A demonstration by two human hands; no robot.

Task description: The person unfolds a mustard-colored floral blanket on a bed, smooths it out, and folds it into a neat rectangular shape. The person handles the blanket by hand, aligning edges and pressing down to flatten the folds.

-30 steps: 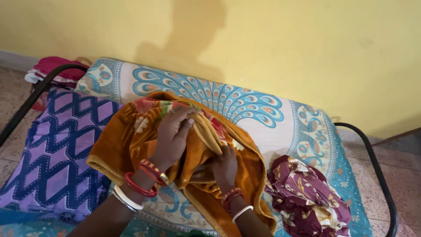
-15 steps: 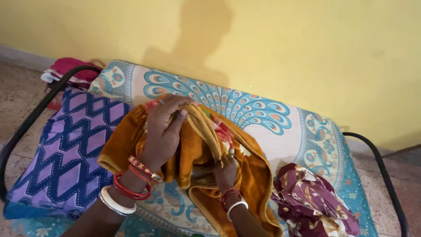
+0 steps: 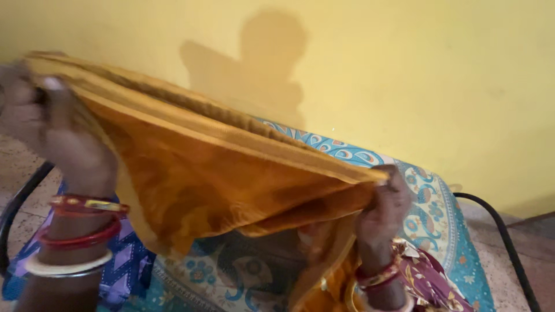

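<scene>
An orange-gold towel (image 3: pixel 219 173) hangs stretched in the air between my two hands, above the bed. My left hand (image 3: pixel 58 133) is raised high at the far left and grips one end of its top edge; it is blurred. My right hand (image 3: pixel 384 205) is lower, at the right, and pinches the other end. The towel's lower part sags toward the bedsheet and hides the middle of the bed. Red, gold and white bangles are on both wrists.
The bed carries a peacock-patterned white and teal sheet (image 3: pixel 428 202). A purple and blue patterned cloth (image 3: pixel 124 271) lies at the left, a maroon floral cloth (image 3: pixel 433 277) at the right. A black metal frame (image 3: pixel 509 242) curves round the bed. A yellow wall (image 3: pixel 404 69) stands behind.
Both hands have lifted the towel off the bed and pulled apart, the left up and left, the right to the right. The bunched towel is now spread out in the air.
</scene>
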